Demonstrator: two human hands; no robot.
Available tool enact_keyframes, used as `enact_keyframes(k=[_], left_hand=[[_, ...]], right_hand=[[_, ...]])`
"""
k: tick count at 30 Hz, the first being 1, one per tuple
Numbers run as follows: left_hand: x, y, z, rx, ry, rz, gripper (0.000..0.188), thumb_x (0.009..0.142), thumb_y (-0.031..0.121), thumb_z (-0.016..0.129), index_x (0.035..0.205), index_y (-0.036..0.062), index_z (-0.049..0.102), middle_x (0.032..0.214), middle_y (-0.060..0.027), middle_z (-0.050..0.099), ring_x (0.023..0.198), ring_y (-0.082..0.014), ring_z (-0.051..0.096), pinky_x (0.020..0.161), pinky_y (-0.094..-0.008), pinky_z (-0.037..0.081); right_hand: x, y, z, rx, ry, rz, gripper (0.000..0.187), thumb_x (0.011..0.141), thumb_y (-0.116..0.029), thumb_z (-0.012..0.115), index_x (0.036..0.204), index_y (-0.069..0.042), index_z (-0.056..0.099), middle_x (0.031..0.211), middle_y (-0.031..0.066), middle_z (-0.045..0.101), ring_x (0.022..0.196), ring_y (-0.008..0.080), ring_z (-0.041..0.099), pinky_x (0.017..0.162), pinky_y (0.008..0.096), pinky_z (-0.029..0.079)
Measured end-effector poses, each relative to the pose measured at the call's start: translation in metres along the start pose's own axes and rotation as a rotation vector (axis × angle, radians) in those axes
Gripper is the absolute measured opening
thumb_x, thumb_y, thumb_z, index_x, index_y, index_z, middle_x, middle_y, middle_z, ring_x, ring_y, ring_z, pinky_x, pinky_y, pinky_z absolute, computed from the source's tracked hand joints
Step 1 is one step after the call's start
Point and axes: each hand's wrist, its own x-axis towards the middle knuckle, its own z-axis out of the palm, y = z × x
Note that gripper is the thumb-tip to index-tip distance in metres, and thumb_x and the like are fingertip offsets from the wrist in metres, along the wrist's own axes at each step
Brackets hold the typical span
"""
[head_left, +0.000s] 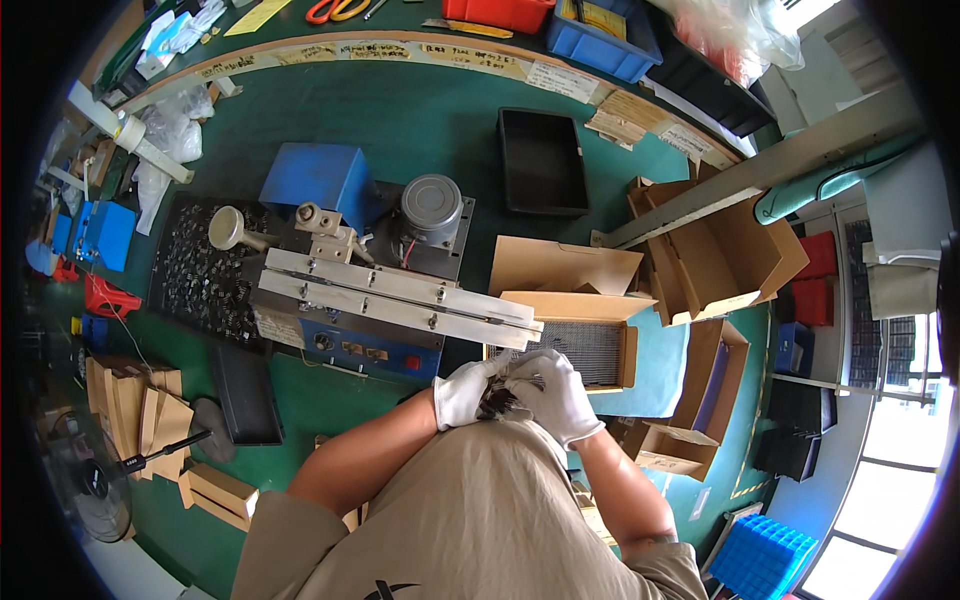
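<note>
the gloved left hand (pixel 463 393) is curled round a cluster of small dark pieces (pixel 497 402), and the right hand (pixel 556 395) sits against it at 3 o'clock, fingers bent (whether it grips anything: cannot tell). from the hands, the end of a pale metal rail (pixel 400 295) lies at 12 o'clock, an open carton (pixel 630 358) with dark rows inside at 2, and a grey motor (pixel 430 203) at 11. farther off on the green worktop (pixel 430 110): black tray (pixel 541 160) at 12, loose dark parts (pixel 200 275) at 10.
</note>
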Motion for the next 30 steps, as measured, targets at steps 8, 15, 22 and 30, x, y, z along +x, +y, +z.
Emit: enact_keyframes(k=[8,15,22,30], left_hand=[[-0.004,0.003,0.001,0.029,0.032,-0.067,0.057,0.104,0.052,0.042,0.123,0.0010,0.061,0.115,-0.0215,0.069,0.115,-0.0388,0.065,0.096,-0.0494,0.055],[-0.004,0.001,-0.002,-0.039,0.039,-0.087,0.059,0.105,0.053,0.040,0.121,0.0012,0.062,0.114,-0.0213,0.070,0.114,-0.0393,0.065,0.096,-0.0505,0.054],[-0.003,-0.001,-0.006,-0.064,-0.010,-0.080,0.066,0.104,0.059,0.031,0.132,0.0041,0.054,0.120,-0.0219,0.067,0.116,-0.0392,0.064,0.095,-0.0516,0.054],[0.000,-0.002,-0.011,0.028,0.034,-0.023,0.067,0.105,0.059,0.027,0.139,0.0070,0.052,0.129,-0.0191,0.063,0.116,-0.0346,0.064,0.099,-0.0511,0.052]], right_hand=[[0.012,-0.022,-0.055,-0.183,0.314,-0.124,0.013,0.084,-0.001,0.072,0.095,-0.002,0.066,0.085,0.0146,0.066,0.074,0.0287,0.065,0.070,0.0352,0.053],[0.027,-0.024,-0.046,-0.260,0.303,-0.234,0.016,0.084,0.002,0.069,0.098,-0.003,0.065,0.091,0.0166,0.066,0.084,0.0362,0.065,0.075,0.0416,0.054],[0.037,-0.034,-0.040,-0.311,0.260,-0.378,0.018,0.084,-0.001,0.069,0.102,-0.005,0.065,0.093,0.0149,0.064,0.083,0.0360,0.065,0.072,0.0423,0.053],[-0.001,-0.024,-0.025,-0.122,-0.075,-0.145,0.020,0.081,-0.012,0.073,0.100,-0.006,0.074,0.098,0.0153,0.069,0.086,0.0356,0.065,0.078,0.0432,0.054]])
